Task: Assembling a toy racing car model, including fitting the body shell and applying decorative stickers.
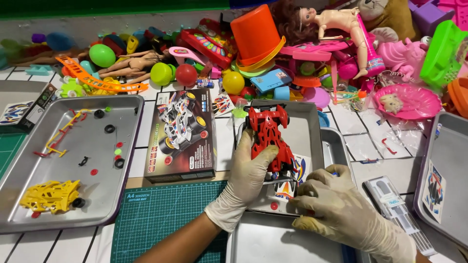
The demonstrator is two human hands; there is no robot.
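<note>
Left hand: the gloved left hand (248, 168) is wrapped around the red car (269, 136), thumb on its side, holding it tilted over a tray (312, 131).
Right hand: the gloved right hand (336, 207) is curled, fingers bent down by the car's rear end; whether it pinches anything there I cannot tell.
Red car: a red toy racer body, nose pointing away from the person, its rear just beside the right hand's fingertips.
Sticker sheet: a sheet (292, 182) of coloured stickers lies under the car's rear, between the two hands.
Red dot: a small red disc (274, 205) lies in the tray just left of the right hand.
Box: a dark kit box (181, 134) with a car picture lies just left of the left hand.
Mat: a green cutting mat (156, 219) sits under the left forearm.
Left tray: well left of the left hand, a tray (126, 160) holds a yellow chassis (48, 195), a yellow frame and small black and red parts.
Tool case: a clear case (397, 209) lies on the surface just right of the right hand.
Toys: a pile of toys (273, 53) lies beyond both hands.
</note>
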